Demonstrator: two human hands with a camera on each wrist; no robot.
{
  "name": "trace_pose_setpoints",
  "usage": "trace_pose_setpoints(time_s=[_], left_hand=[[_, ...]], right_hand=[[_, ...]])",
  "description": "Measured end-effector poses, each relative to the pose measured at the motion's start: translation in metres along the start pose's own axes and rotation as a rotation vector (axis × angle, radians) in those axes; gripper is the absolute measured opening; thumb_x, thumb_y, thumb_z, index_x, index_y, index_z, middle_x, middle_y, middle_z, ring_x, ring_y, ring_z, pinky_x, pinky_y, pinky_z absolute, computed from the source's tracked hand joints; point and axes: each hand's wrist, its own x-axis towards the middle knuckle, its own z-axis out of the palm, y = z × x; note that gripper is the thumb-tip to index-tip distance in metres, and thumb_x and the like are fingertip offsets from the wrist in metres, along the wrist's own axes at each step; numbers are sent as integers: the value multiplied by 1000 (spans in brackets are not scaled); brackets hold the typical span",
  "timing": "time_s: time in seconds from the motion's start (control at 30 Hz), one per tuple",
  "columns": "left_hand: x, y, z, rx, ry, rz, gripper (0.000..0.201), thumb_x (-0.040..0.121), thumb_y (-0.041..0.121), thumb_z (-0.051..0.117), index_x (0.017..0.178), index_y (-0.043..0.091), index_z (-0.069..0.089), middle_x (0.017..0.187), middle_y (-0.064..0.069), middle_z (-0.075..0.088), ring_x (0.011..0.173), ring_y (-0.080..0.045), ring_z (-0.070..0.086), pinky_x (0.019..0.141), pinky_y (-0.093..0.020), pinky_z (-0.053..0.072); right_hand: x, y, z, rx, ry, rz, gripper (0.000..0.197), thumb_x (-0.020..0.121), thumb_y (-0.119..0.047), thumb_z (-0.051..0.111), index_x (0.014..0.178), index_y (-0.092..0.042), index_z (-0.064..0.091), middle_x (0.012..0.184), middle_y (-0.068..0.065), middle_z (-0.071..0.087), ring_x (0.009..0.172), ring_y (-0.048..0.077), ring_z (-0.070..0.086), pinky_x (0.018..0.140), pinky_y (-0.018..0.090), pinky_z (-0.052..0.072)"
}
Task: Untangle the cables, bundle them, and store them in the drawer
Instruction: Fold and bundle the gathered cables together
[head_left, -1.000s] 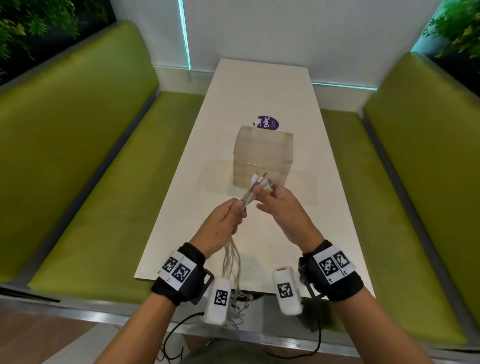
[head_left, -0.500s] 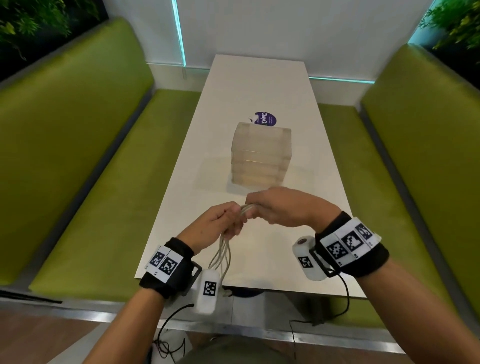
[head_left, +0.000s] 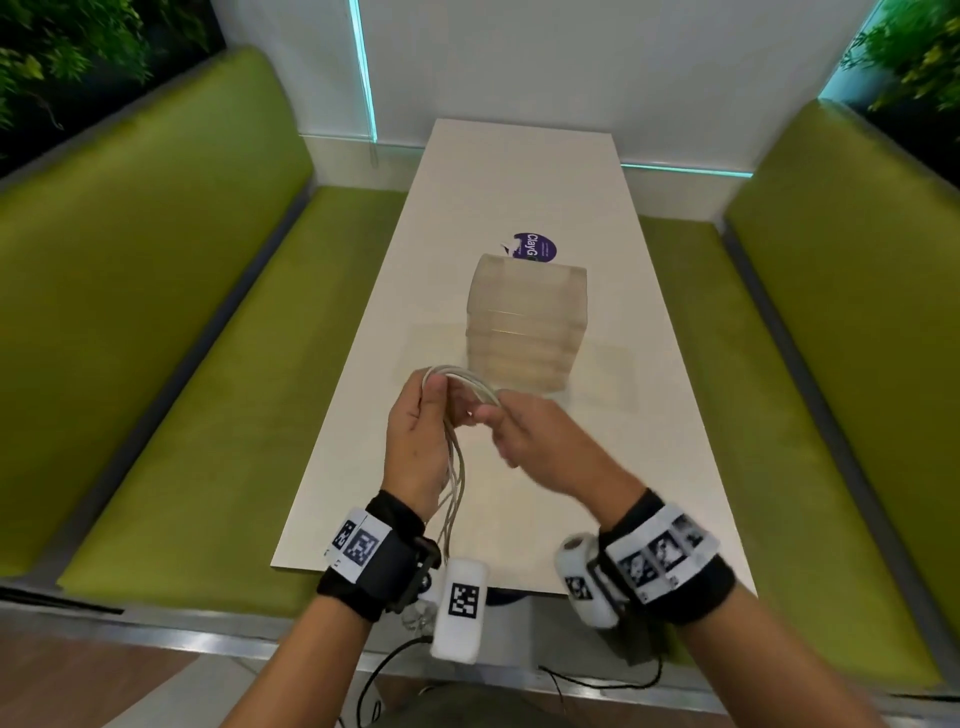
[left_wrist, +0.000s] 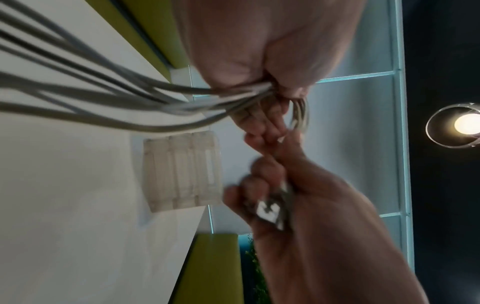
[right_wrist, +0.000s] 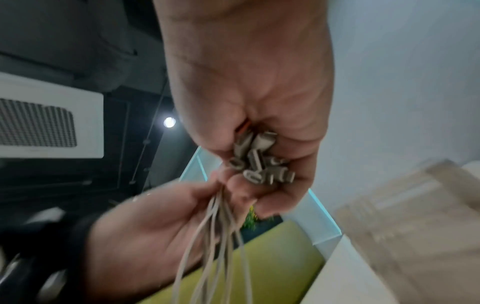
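Cables (head_left: 460, 382) arched between a left hand (head_left: 415, 441) gripping the strands and a right hand (head_left: 540, 441) clutching the plugs (right_wrist: 259, 162); slackening either grip might let the bundle spring apart.

Black wristbands (head_left: 387, 558), checkered tags, white cameras (head_left: 460, 605)

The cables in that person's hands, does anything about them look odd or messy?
Nothing stands out. The cables arch between the left hand and right hand, plug ends gathered in the right palm.
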Motion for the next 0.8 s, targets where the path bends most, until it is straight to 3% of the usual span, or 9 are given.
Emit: trace_pose_setpoints(time_s=[0.07, 0.13, 0.27, 0.4, 0.47, 0.53, 0.63, 0.73, 0.8], left_hand=[[-1, -3, 4, -25, 56, -3, 31, 103, 18, 34, 97, -2, 57, 89, -23, 65, 84, -25, 66, 79, -31, 54], [-3, -6, 5, -40, 90, -14, 32, 103, 20, 35, 98, -2, 58, 102, -26, 67, 100, -26, 66, 91, -36, 52], [-5, -4, 5, -82, 52, -111, 30, 103, 26, 35, 88, 12, 56, 101, -8, 74, 82, -11, 68, 69, -25, 52], [-6, 0, 1, -198, -13, -176, 28, 102, 22, 35, 97, 12, 60, 89, -9, 74, 94, -15, 69, 72, -26, 55], [-5, 4, 1, -226, -64, -200, 28, 102, 20, 34, 100, 11, 60, 79, -7, 71, 91, -19, 70, 73, -28, 56], [-5, 10, 0, -219, -140, -241, 29, 103, 23, 33, 104, 11, 59, 72, -4, 63, 82, -21, 67, 73, -29, 55], [-5, 17, -4, -231, -271, -318, 40, 96, 45, 41, 113, 13, 58, 66, 1, 50, 68, -15, 54, 64, -25, 50], [-7, 16, -6, -64, -319, -187, 41, 88, 48, 50, 109, 14, 59, 59, 3, 39, 55, -14, 43, 47, -23, 40], [-8, 14, -6, 22, -298, -169, 29, 92, 43, 48, 92, 16, 58, 52, 5, 34, 52, -17, 37, 41, -25, 24]], right_hand=[[1, 5, 19, -76, 64, 30, 29, 100, -36, 40, 110, -15, 57, 73, -3, 55, 68, 18, 52, 69, 37, 47], [2, 5, 28, -57, 58, 64, 26, 101, -33, 39, 109, -15, 56, 77, -1, 56, 70, 17, 52, 68, 33, 45], [-2, -2, 40, -32, -40, 31, 22, 98, -35, 41, 87, -17, 46, 73, -1, 55, 67, 19, 52, 64, 33, 42], [3, 3, 36, 9, -188, 26, 25, 97, -31, 47, 80, -14, 53, 88, 10, 53, 80, 28, 54, 69, 36, 43], [2, 6, 36, 70, -205, -53, 18, 98, -27, 46, 90, -16, 58, 106, 7, 51, 95, 21, 49, 77, 31, 41], [-2, 11, 35, 152, -229, -49, 23, 100, -25, 43, 115, -11, 55, 125, 5, 49, 112, 18, 48, 92, 30, 43], [-11, 19, 32, 296, -302, -13, 25, 102, -28, 38, 114, -15, 55, 108, -3, 64, 105, 14, 57, 98, 35, 43], [-17, 22, 34, 408, -314, -44, 31, 101, -24, 41, 87, -6, 62, 83, 4, 70, 90, 31, 62, 91, 46, 46], [-21, 20, 37, 518, -322, -23, 31, 100, -20, 44, 74, -13, 60, 66, 1, 61, 76, 33, 61, 80, 34, 53]])
